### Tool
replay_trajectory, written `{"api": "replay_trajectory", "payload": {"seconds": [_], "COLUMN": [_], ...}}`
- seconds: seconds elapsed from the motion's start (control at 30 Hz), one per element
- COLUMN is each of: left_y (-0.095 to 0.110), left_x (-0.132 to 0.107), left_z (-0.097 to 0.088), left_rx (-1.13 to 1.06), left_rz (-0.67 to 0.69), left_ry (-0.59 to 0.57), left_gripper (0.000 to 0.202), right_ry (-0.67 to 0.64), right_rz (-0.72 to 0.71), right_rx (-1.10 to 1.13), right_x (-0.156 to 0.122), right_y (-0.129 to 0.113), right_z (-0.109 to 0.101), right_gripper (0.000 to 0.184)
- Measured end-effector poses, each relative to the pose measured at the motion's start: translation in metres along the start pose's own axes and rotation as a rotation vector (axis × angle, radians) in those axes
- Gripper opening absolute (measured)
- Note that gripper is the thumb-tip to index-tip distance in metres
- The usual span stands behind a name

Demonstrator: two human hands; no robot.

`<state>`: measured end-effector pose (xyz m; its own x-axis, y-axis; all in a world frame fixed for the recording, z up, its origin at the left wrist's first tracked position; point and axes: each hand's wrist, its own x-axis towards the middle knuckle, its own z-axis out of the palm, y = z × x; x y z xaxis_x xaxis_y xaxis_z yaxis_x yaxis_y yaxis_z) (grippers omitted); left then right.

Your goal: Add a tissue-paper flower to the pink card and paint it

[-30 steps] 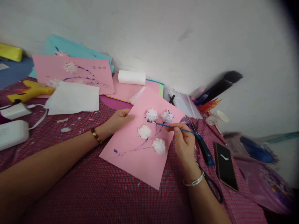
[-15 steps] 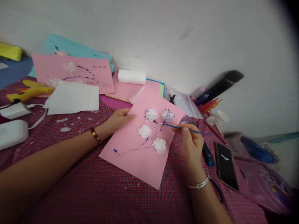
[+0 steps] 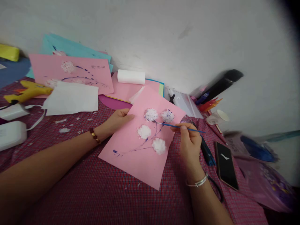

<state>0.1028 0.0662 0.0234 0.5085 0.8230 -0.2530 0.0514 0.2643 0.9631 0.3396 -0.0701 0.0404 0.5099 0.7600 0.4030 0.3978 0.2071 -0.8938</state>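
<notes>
A pink sheet (image 3: 140, 156) lies on the red checked cloth (image 3: 93, 193) with several white fluffy tufts (image 3: 151, 114) and thin purple painted stems on it. My left hand (image 3: 118, 120) rests on the sheet's left edge, fingers curled over it, pinning it down. My right hand (image 3: 188, 142) pinches a thin blue paintbrush (image 3: 180, 127); its tip touches the sheet between the two upper tufts.
A second pink painted sheet (image 3: 70, 73), blue paper, white tissue (image 3: 71, 98), a white roll (image 3: 131, 77) and a yellow glue gun (image 3: 28, 90) lie at the back left. A phone (image 3: 226, 165), pens, a small cup (image 3: 217, 117) and a black bottle (image 3: 220, 84) are to the right.
My right hand drew back to the right, pulling the brush tip from the upper left tuft to the gap between the two upper tufts. The left hand stayed.
</notes>
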Motion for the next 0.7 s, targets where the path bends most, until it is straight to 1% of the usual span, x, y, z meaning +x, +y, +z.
{"api": "replay_trajectory", "payload": {"seconds": [0.17, 0.23, 0.33, 0.37, 0.4, 0.43, 0.5, 0.57, 0.63, 0.7], "left_y": [0.000, 0.000, 0.002, 0.003, 0.003, 0.004, 0.002, 0.000, -0.001, -0.001], "left_x": [0.001, 0.001, -0.001, -0.002, -0.003, -0.003, -0.002, 0.000, 0.001, 0.000], "left_z": [-0.001, -0.001, -0.001, -0.001, -0.001, -0.001, -0.002, -0.003, -0.004, -0.005], "left_rx": [-0.010, -0.004, 0.006, 0.011, 0.016, 0.021, 0.025, 0.020, 0.028, 0.045], "left_rz": [-0.012, -0.014, -0.025, -0.036, -0.048, -0.059, -0.068, -0.072, -0.073, -0.064], "left_ry": [0.007, 0.004, 0.018, 0.025, 0.034, 0.042, 0.057, 0.058, 0.054, 0.058], "left_gripper": [0.029, 0.028, 0.031, 0.034, 0.036, 0.038, 0.040, 0.039, 0.036, 0.034], "right_ry": [0.093, 0.167, 0.361, 0.422, 0.454, 0.453, 0.388, 0.319, 0.292, 0.265], "right_rz": [0.010, -0.030, -0.167, -0.204, -0.217, -0.204, -0.130, -0.068, -0.059, -0.055], "right_rx": [0.071, 0.100, 0.075, 0.029, -0.046, -0.138, -0.316, -0.477, -0.585, -0.633], "right_x": [0.001, 0.006, 0.019, 0.024, 0.029, 0.033, 0.039, 0.042, 0.043, 0.043], "right_y": [-0.010, -0.012, -0.012, -0.010, -0.007, -0.004, 0.005, 0.015, 0.024, 0.031], "right_z": [-0.009, -0.017, -0.039, -0.050, -0.060, -0.071, -0.091, -0.103, -0.109, -0.108], "right_gripper": [0.017, 0.016, 0.015, 0.015, 0.017, 0.018, 0.019, 0.019, 0.019, 0.021]}}
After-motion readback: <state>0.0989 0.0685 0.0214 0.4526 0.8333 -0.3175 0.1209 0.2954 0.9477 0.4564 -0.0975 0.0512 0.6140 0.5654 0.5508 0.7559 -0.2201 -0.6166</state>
